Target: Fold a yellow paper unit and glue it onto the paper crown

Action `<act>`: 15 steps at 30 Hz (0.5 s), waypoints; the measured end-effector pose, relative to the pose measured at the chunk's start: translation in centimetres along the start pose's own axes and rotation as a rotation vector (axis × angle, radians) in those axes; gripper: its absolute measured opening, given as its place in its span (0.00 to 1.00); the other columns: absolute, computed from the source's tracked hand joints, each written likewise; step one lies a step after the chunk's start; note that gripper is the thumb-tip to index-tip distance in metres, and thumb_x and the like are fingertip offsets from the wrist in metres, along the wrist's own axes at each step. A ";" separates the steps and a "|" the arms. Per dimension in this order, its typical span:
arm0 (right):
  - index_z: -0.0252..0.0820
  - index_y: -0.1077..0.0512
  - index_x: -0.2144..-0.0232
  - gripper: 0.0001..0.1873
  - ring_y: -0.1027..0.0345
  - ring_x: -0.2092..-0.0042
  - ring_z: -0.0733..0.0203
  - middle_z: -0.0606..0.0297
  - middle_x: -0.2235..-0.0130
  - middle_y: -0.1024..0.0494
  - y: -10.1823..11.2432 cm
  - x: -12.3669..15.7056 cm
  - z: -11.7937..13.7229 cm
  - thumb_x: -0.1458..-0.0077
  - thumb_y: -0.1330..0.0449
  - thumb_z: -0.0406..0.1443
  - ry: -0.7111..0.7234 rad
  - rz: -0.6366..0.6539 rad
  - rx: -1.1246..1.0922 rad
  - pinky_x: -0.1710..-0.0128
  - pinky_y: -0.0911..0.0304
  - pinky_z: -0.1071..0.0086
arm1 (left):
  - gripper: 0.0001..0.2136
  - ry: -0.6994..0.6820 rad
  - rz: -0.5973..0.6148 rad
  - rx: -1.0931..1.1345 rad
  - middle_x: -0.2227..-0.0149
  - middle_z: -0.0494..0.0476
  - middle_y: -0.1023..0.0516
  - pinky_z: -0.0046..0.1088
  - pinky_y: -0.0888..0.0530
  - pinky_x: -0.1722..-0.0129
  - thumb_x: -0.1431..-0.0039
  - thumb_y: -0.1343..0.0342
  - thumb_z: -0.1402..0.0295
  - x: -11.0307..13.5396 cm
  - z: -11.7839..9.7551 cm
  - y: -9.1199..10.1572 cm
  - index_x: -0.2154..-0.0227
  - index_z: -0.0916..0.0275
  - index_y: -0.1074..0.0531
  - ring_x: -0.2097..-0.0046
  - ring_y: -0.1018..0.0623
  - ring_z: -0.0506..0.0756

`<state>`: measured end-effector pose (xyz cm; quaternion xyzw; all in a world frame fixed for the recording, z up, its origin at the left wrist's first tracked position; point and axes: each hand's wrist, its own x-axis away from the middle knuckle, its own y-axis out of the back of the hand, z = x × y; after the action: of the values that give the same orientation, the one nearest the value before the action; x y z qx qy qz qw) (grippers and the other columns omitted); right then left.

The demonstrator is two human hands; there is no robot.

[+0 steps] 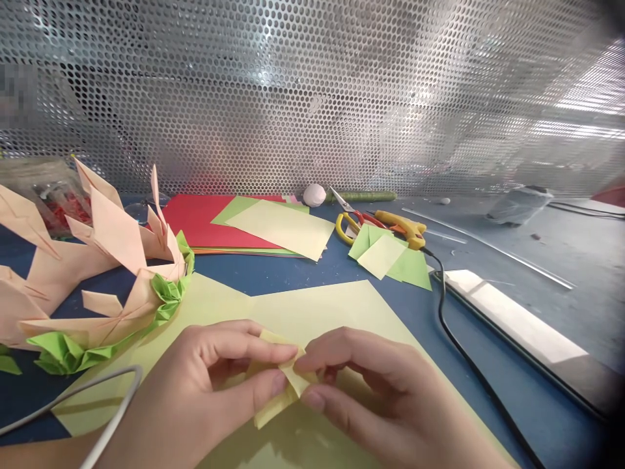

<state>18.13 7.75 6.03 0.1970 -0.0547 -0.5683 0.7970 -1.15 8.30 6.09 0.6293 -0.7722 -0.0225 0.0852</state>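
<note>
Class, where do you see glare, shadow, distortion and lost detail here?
Head view: bright glints dot the shiny perforated panel; head view: likely glare whitens much of the dark-edged slab; head view: soft shadows fall on the pale yellow sheet between the left hand and right hand; head view: the far right looks stretched and smeared, and a square at the left edge is pixelated.

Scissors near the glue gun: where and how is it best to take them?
Probably by the yellow handle loop, from the near left side: the loop lies nearer, the pointed blade aims away, and green papers crowd the right.
</note>
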 end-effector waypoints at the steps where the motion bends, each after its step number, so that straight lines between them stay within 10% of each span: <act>1: 0.46 0.20 0.66 0.04 0.23 0.64 0.62 0.66 0.66 0.17 0.1 0.0 0.0 0.43 0.36 0.35 0.023 0.014 0.007 0.62 0.30 0.75 | 0.06 0.001 -0.008 0.011 0.71 0.50 0.20 0.28 0.23 0.60 0.54 0.35 0.67 0.0 -0.1 0.0 0.72 0.50 0.15 0.66 0.20 0.55; 15: 0.45 0.21 0.71 0.07 0.23 0.65 0.63 0.64 0.66 0.17 0.2 0.2 0.2 0.43 0.38 0.32 0.104 -0.029 0.050 0.64 0.29 0.77 | 0.03 -0.009 0.080 0.076 0.71 0.49 0.20 0.20 0.25 0.68 0.53 0.32 0.65 -0.4 0.3 0.6 0.73 0.48 0.15 0.66 0.20 0.53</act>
<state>18.31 7.63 6.22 0.2466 -0.0245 -0.5674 0.7852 -1.67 8.80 5.88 0.6005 -0.7975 0.0073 0.0587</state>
